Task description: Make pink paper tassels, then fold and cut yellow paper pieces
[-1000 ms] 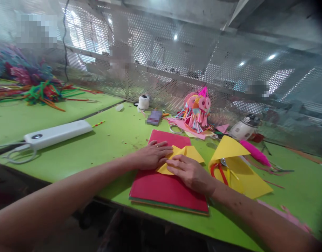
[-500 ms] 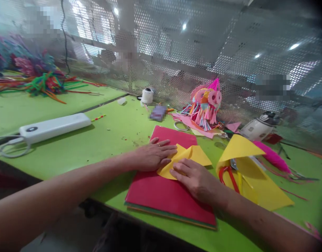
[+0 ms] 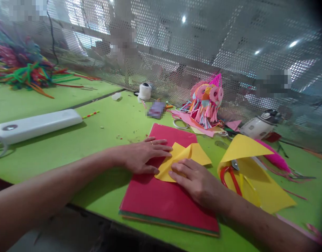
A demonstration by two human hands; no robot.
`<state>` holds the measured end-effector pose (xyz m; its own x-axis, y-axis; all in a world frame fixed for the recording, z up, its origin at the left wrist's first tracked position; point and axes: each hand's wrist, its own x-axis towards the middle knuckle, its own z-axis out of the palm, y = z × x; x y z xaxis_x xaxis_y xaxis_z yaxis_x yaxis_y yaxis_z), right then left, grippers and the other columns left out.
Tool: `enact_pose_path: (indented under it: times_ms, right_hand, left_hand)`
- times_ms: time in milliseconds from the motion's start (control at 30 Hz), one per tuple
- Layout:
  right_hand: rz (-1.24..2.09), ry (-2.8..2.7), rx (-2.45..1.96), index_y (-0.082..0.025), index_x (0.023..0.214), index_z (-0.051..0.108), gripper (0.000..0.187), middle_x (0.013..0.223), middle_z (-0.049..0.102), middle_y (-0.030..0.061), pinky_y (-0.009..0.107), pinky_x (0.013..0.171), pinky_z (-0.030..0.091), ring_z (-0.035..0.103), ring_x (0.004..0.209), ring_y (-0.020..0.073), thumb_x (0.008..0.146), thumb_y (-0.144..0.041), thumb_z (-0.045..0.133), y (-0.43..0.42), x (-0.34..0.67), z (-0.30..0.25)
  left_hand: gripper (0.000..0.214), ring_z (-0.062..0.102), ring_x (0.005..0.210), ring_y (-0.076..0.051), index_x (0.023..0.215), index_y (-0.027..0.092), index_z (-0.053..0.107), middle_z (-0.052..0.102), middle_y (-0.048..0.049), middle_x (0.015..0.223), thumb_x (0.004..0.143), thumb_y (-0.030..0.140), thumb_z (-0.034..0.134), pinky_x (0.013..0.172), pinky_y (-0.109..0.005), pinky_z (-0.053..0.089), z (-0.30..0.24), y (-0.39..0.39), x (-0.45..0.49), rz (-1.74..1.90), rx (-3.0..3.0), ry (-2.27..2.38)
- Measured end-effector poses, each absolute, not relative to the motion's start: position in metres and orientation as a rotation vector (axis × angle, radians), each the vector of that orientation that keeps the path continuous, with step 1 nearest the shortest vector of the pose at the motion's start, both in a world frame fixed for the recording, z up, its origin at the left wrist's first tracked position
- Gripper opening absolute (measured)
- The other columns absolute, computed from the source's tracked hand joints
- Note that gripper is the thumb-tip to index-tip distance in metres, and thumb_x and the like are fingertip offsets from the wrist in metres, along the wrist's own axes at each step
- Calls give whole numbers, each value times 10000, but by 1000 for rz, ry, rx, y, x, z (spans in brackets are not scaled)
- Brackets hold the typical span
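A small folded sheet of yellow paper (image 3: 176, 152) lies on a stack of coloured paper (image 3: 163, 203) with a red top sheet, and a raised crease runs across it. My left hand (image 3: 141, 155) rests at its left edge, fingers stretched out and lying flat, a ring on one finger. On the near side of the sheet, my right hand (image 3: 200, 182) has its fingers curled and pressed together on the paper. The right fingertips partly cover the fold, so how they grip it is partly hidden.
To the right, a curled yellow sheet (image 3: 245, 147) arches over red-handled scissors (image 3: 233, 178). Behind the stack stand a pink tasselled paper ornament (image 3: 206, 99) and a thread spool (image 3: 145, 91). A white oblong device (image 3: 42, 124) lies left; perforated mesh (image 3: 163, 56) borders the back.
My left hand has slid left off the yellow paper toward its edge. My right hand stays on the paper almost unmoved. The view has shifted slightly.
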<state>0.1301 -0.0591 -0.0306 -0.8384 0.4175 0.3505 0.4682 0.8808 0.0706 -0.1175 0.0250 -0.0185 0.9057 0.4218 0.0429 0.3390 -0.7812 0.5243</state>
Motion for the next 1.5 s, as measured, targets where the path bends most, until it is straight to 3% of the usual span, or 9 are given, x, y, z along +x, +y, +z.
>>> enact_pose_path:
  times_ms: [433, 667, 767, 867, 1000, 1133, 1300, 1433, 1500]
  right_hand:
    - [-235, -2749, -666, -43, 1151, 618, 278, 1180, 631, 171, 425, 911, 488, 530, 1027, 266, 958, -96, 425, -64, 129, -32]
    - [-221, -2688, -683, -127, 1156, 611, 264, 1167, 624, 136, 452, 903, 464, 515, 1043, 260, 959, -112, 437, -60, 128, -20]
    - [-246, -2506, -791, -179, 1318, 515, 372, 1271, 562, 136, 488, 986, 422, 469, 1163, 272, 958, -128, 438, -40, 120, -17]
    - [-196, -2254, -1084, -174, 1453, 354, 600, 1357, 477, 168, 532, 1055, 371, 406, 1264, 306, 916, -312, 580, -16, 117, -26]
    - [-42, -2222, -1343, -147, 1255, 579, 461, 1191, 599, 153, 494, 1011, 423, 507, 1143, 291, 880, -411, 625, -13, 126, -43]
    - [-5, -2233, -1423, -144, 1257, 586, 456, 1216, 613, 136, 452, 1017, 422, 517, 1140, 264, 900, -428, 589, -37, 125, -49]
    - [-161, -2265, -1541, -223, 1216, 623, 440, 1323, 582, 91, 496, 997, 423, 510, 1180, 297, 896, -514, 544, -44, 97, -44]
    - [-198, -2301, -1521, -277, 1099, 695, 270, 1229, 652, 52, 397, 946, 472, 579, 1104, 246, 843, -275, 609, -38, 91, -43]
    - [-164, -2256, -1451, -314, 1052, 719, 314, 1162, 687, 30, 304, 964, 471, 605, 1082, 197, 831, -144, 576, -38, 106, -44]
  left_hand:
    - [649, 206, 1457, -316, 1456, 245, 400, 342, -58, 1551, 856, 404, 591, 1175, -541, 136, -9, 21, -117, 16, 2734, 593]
    - [648, 225, 1451, -316, 1457, 252, 397, 357, -67, 1544, 856, 397, 590, 1170, -549, 151, -10, 23, -120, 56, 2735, 533]
    - [627, 272, 1431, -335, 1412, 224, 462, 407, -103, 1512, 825, 378, 618, 1164, -549, 180, -10, 27, -121, 94, 2752, 508]
    - [560, 298, 1413, -362, 1326, 184, 552, 488, -129, 1447, 788, 315, 629, 1150, -552, 227, -7, 27, -119, 106, 2787, 525]
    - [572, 364, 1379, -359, 1300, 200, 576, 520, -104, 1423, 734, 243, 647, 1110, -507, 340, -6, 29, -126, 117, 2807, 544]
    - [547, 527, 1261, -285, 1327, 205, 546, 518, -76, 1432, 787, 273, 603, 1033, -409, 449, -6, 53, -149, 261, 2707, 615]
    - [349, 615, 1130, -268, 1115, 166, 657, 696, -64, 1167, 876, 353, 486, 1029, -481, 436, 3, 63, -140, 1050, 2418, 1022]
    - [302, 632, 1082, -220, 1095, 206, 670, 697, -67, 1145, 905, 321, 465, 975, -375, 503, -20, 37, -93, 916, 2573, 585]
    - [317, 597, 1138, -230, 1151, 200, 647, 643, -104, 1243, 898, 305, 486, 983, -370, 501, -41, 29, -78, 889, 2693, 493]
